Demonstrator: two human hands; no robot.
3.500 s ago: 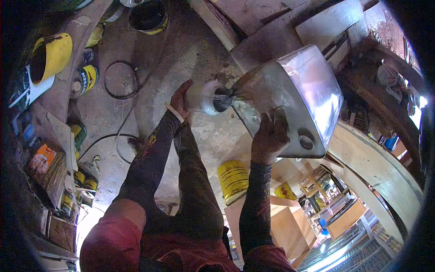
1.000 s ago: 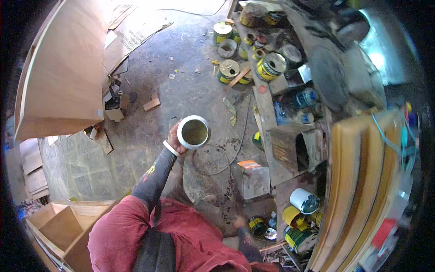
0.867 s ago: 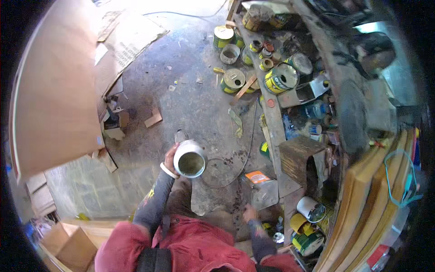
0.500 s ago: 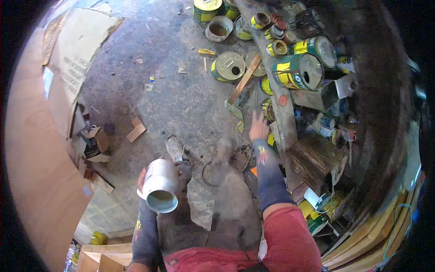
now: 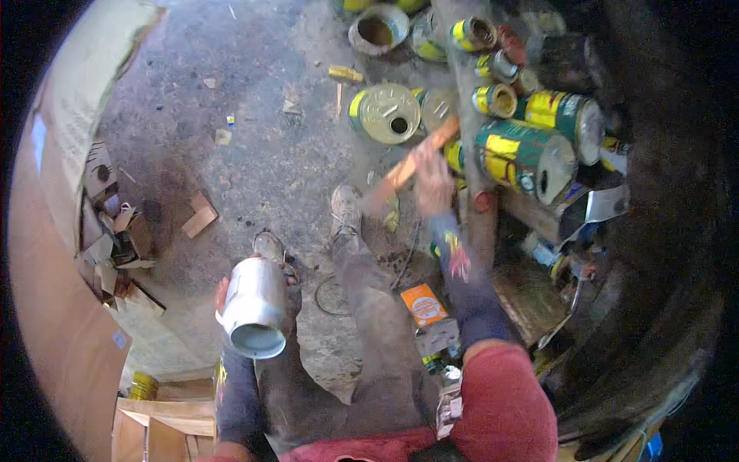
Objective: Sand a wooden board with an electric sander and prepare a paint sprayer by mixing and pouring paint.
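My left hand [image 5: 222, 295] is closed around a silver-white metal canister [image 5: 259, 296], held tilted with its round open mouth toward me. Through the mouth a pale grey-blue inside shows. Further out to the right, my right hand [image 5: 433, 183] has its fingers closed over a flat wooden stick [image 5: 403, 171], whose lower end is smeared by motion. Just beyond the stick stands a paint can [image 5: 373, 115] with a hole in its lid, and a second lidded can [image 5: 437, 109] is beside it.
Green and yellow cans [image 5: 512, 158] lie along a plank [image 5: 483, 219] on the right. A wide-mouthed pot [image 5: 378, 31] stands at the far side. Near my right leg is an orange box [image 5: 423, 305]. Cardboard scraps [image 5: 202, 215] lie on the left floor; a wooden frame [image 5: 165, 408] is near left.
My right hand has reached farther out and taken hold of the wooden stick, which has shifted. My right foot shows farther forward. The canister stays in my left hand, now more upright.
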